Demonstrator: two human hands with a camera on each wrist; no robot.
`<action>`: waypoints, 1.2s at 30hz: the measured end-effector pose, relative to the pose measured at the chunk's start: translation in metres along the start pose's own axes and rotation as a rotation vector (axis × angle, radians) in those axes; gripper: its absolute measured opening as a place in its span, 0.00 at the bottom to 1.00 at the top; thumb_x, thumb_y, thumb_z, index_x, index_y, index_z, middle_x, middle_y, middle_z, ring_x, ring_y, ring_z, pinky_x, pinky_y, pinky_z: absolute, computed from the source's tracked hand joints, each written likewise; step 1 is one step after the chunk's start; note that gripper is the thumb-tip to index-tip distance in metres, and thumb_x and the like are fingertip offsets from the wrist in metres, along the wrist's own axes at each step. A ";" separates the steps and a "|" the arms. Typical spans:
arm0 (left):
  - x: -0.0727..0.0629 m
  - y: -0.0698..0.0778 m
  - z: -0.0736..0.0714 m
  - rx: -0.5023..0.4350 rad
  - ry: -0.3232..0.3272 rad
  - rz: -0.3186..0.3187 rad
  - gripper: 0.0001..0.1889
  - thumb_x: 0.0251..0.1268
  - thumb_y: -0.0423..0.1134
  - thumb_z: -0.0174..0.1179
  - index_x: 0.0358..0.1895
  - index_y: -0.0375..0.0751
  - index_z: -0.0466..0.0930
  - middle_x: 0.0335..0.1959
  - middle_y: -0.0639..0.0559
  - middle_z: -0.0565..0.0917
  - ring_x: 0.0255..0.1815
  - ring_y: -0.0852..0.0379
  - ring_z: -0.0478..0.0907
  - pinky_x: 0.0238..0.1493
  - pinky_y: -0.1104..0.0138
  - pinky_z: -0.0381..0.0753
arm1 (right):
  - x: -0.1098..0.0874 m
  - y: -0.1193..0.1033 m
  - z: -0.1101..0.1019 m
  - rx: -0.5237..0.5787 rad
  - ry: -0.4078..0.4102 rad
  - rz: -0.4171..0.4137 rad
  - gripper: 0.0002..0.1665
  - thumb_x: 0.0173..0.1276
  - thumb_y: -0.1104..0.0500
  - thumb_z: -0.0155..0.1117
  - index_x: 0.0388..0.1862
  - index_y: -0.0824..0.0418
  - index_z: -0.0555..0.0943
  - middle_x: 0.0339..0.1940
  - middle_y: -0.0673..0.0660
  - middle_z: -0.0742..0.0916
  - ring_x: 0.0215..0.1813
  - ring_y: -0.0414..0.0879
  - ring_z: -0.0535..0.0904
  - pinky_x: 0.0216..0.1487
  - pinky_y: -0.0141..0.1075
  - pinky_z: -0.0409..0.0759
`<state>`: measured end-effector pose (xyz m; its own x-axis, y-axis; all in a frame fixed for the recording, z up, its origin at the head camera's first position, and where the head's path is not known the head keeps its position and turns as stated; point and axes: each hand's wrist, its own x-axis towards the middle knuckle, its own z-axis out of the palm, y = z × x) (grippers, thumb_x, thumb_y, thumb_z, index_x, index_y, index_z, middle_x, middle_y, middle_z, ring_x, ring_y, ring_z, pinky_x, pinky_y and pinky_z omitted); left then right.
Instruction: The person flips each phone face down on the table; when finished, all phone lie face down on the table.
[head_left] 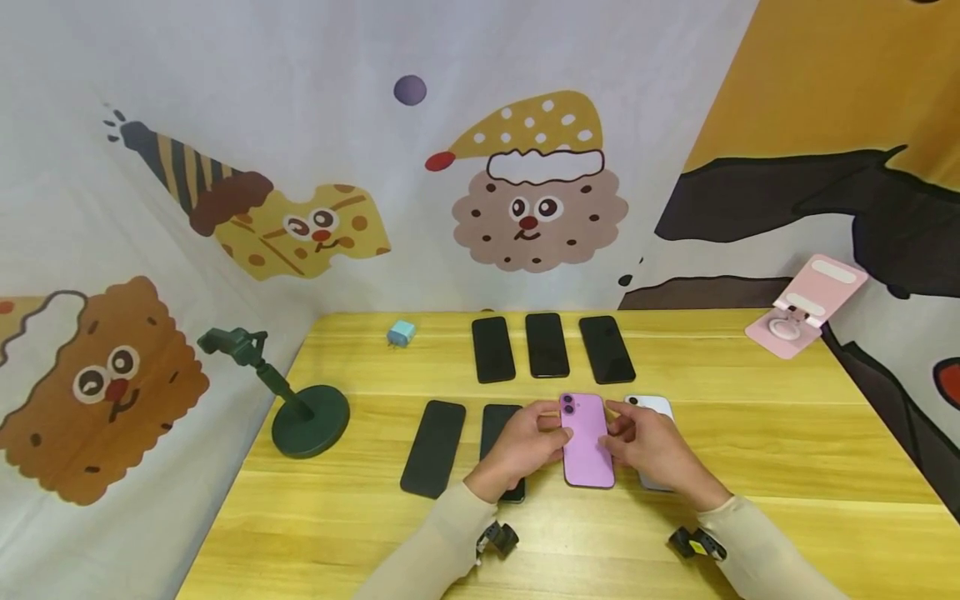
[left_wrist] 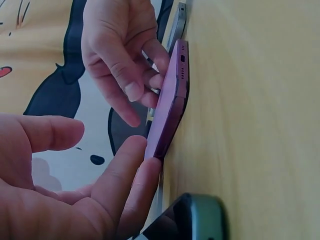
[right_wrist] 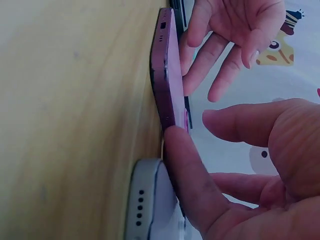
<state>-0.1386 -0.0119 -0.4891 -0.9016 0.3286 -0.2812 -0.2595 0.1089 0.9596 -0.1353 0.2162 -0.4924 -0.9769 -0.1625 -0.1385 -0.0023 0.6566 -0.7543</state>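
Observation:
A pink smartphone (head_left: 587,446) lies back up on the wooden table, its two camera lenses at the far left corner. My left hand (head_left: 529,443) is at its left edge; in the left wrist view, extended fingers (left_wrist: 142,185) meet the phone's side while the thumb stands apart. On the opposite edge is my right hand (head_left: 651,446), one finger (right_wrist: 187,165) against the phone's side and the thumb raised off it. Beneath the left hand, a black phone (head_left: 498,423) is partly covered. A white phone (head_left: 657,405) is partly hidden under the right hand.
Another black phone (head_left: 433,448) lies at the left. Farther back are three dark phones, one in the middle (head_left: 547,345). A blue charger plug (head_left: 401,333), a green stand (head_left: 311,421) and a pink folding phone stand (head_left: 806,308) sit around them. Printed cloth hangs behind.

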 end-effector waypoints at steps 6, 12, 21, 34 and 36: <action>-0.002 0.003 -0.005 0.009 0.003 0.012 0.27 0.75 0.36 0.65 0.73 0.35 0.73 0.62 0.38 0.84 0.54 0.48 0.87 0.54 0.54 0.90 | 0.002 -0.007 0.000 -0.068 0.053 -0.056 0.34 0.67 0.59 0.78 0.70 0.68 0.79 0.40 0.54 0.87 0.37 0.43 0.81 0.31 0.30 0.81; -0.005 0.005 -0.018 0.066 0.038 0.062 0.25 0.73 0.38 0.66 0.70 0.37 0.77 0.62 0.40 0.83 0.54 0.53 0.85 0.51 0.59 0.88 | 0.008 -0.017 0.006 -0.073 0.080 -0.117 0.32 0.68 0.57 0.77 0.67 0.67 0.80 0.39 0.53 0.88 0.36 0.43 0.80 0.31 0.31 0.79; -0.015 0.002 -0.042 0.098 0.088 0.101 0.27 0.76 0.40 0.65 0.72 0.34 0.74 0.65 0.34 0.79 0.65 0.44 0.81 0.62 0.55 0.84 | 0.019 -0.036 0.023 -0.027 0.058 -0.179 0.28 0.70 0.58 0.75 0.66 0.64 0.82 0.41 0.53 0.91 0.39 0.41 0.85 0.38 0.33 0.83; -0.037 -0.012 -0.088 0.183 0.174 0.080 0.27 0.78 0.42 0.63 0.74 0.37 0.73 0.68 0.36 0.77 0.68 0.41 0.78 0.65 0.50 0.82 | 0.031 -0.053 0.053 0.030 -0.017 -0.217 0.30 0.72 0.54 0.73 0.69 0.65 0.80 0.46 0.52 0.91 0.43 0.40 0.87 0.46 0.38 0.87; -0.040 -0.014 -0.091 0.203 0.191 0.076 0.27 0.77 0.42 0.64 0.74 0.38 0.74 0.69 0.36 0.77 0.68 0.41 0.78 0.65 0.50 0.82 | 0.031 -0.057 0.056 0.053 -0.030 -0.210 0.30 0.72 0.54 0.73 0.69 0.65 0.80 0.48 0.54 0.91 0.45 0.43 0.88 0.47 0.41 0.88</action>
<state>-0.1301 -0.1118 -0.4904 -0.9697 0.1628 -0.1824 -0.1313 0.2826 0.9502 -0.1537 0.1323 -0.4899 -0.9495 -0.3137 0.0069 -0.1930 0.5668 -0.8009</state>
